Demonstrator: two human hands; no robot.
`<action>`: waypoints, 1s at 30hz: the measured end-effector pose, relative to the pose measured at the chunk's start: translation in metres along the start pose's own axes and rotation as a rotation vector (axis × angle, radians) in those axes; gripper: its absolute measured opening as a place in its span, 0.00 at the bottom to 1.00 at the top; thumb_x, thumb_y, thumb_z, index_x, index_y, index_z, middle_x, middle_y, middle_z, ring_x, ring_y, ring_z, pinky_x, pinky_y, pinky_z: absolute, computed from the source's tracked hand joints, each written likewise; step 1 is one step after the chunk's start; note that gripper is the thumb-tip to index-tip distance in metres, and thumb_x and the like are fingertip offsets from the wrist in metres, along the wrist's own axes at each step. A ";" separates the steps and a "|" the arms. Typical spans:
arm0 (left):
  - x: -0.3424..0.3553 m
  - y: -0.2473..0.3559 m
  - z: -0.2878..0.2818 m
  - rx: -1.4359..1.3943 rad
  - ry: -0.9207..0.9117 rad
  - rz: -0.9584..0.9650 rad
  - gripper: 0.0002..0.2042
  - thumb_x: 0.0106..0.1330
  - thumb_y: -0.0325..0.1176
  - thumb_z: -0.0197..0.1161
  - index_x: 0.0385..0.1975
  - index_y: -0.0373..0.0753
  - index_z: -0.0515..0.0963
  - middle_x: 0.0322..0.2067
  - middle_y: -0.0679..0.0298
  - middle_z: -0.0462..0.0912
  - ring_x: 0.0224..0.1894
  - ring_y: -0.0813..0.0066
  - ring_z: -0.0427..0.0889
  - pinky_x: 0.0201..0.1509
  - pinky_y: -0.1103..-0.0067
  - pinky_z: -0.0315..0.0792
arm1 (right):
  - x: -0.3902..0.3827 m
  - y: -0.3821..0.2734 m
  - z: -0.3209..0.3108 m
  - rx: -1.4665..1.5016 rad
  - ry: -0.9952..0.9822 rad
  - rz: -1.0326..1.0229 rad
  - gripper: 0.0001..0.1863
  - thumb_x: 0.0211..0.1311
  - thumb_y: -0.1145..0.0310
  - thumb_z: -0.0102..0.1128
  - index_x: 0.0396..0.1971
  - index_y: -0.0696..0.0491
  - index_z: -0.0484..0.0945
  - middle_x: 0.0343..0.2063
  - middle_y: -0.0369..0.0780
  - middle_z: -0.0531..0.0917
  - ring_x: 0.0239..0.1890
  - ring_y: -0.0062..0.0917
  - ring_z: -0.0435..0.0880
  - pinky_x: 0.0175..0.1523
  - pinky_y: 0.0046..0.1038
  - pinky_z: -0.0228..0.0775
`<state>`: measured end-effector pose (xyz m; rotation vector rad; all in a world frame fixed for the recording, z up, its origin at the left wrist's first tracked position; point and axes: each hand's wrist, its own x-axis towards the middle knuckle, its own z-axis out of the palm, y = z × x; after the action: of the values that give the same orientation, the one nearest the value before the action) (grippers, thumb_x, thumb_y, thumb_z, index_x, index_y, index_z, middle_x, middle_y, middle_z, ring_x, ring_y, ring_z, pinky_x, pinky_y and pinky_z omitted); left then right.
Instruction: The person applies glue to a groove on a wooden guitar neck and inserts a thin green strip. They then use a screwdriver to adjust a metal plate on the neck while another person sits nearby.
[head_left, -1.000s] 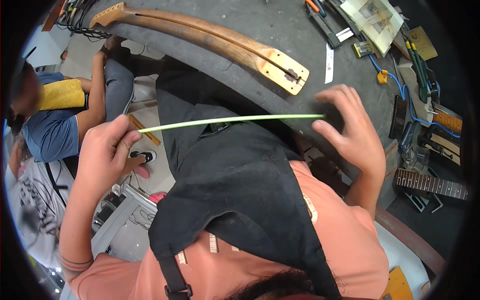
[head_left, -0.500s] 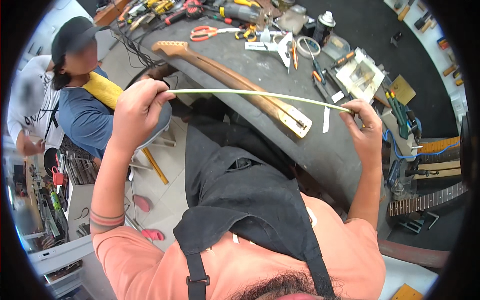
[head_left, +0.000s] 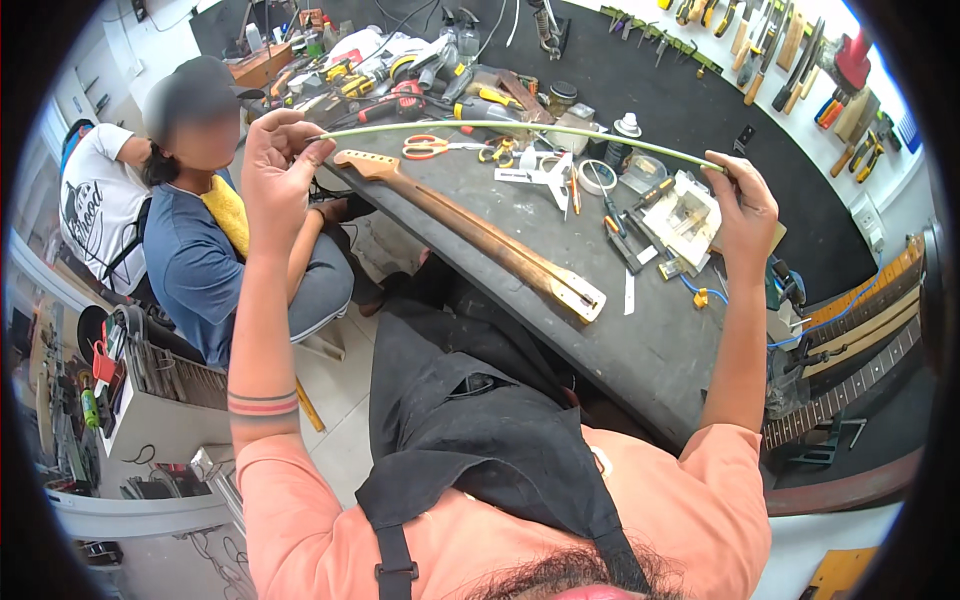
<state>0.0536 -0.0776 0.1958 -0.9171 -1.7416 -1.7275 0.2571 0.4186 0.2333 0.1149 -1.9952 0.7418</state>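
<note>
Both hands have risen higher since the earlier frame. The left hand (head_left: 275,165) pinches one end of the thin pale green rod (head_left: 520,128); the right hand (head_left: 745,205) closes around the other end. Below and between them lies the wooden guitar neck (head_left: 480,235) on the dark workbench (head_left: 660,350).

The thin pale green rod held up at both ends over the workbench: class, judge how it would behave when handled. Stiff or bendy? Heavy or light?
The thin pale green rod probably flexes: it arcs gently between the left hand and the right hand. It is likely light, since fingertips alone pinch each end. Being so slender, it might roll on the grey workbench.
</note>
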 end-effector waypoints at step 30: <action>-0.005 -0.058 0.018 0.486 -0.512 -0.041 0.12 0.71 0.17 0.59 0.49 0.31 0.86 0.39 0.56 0.89 0.41 0.66 0.89 0.52 0.72 0.81 | -0.072 0.004 0.027 -0.167 -0.233 0.080 0.10 0.69 0.78 0.71 0.48 0.57 0.89 0.41 0.39 0.90 0.43 0.25 0.86 0.51 0.27 0.77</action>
<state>0.0136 -0.0577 0.1537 -1.1571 -2.3740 -1.0496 0.2732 0.3918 0.1631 0.0234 -2.2870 0.6315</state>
